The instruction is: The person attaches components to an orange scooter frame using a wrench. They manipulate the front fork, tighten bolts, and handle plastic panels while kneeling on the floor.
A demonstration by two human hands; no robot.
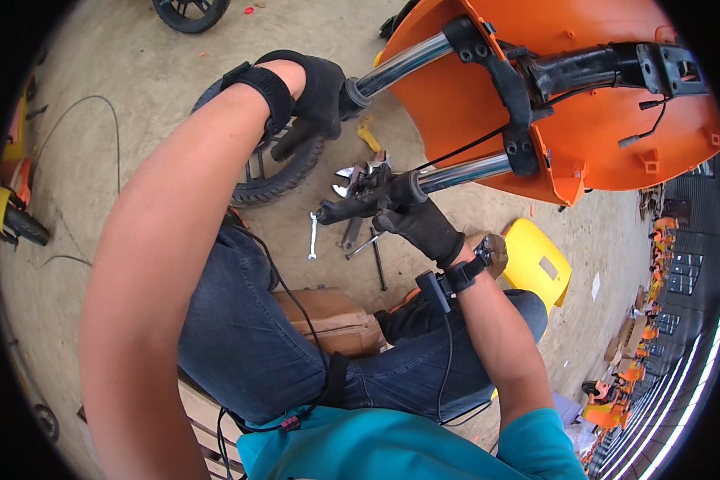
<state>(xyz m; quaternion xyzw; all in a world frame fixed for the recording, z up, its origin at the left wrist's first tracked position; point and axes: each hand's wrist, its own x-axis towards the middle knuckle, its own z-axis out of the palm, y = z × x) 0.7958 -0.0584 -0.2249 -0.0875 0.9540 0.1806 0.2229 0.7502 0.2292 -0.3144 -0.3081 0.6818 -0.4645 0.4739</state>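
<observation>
The front fork of an orange-bodied vehicle reaches toward me, with two shiny chrome tubes ending in black lower legs. My left hand [320,94], in a black glove, closes round the far fork leg [353,99], in front of a black wheel [276,182]. My right hand [422,227], also gloved, wraps the lower end of the near fork leg [410,189]; its fingers are partly hidden. Orange bodywork [440,104] surrounds the fork, and a black clamp [520,120] joins the tubes. Below the near leg, an open-end wrench [313,238] lies on the floor.
A black rod-like tool [379,262] and a yellow piece [367,133] lie on the concrete floor. A cardboard box [328,316] sits between my legs. At right is a yellow panel [536,260]; farther off stands a row of orange vehicles [608,412]. Cables hang from my wrist straps.
</observation>
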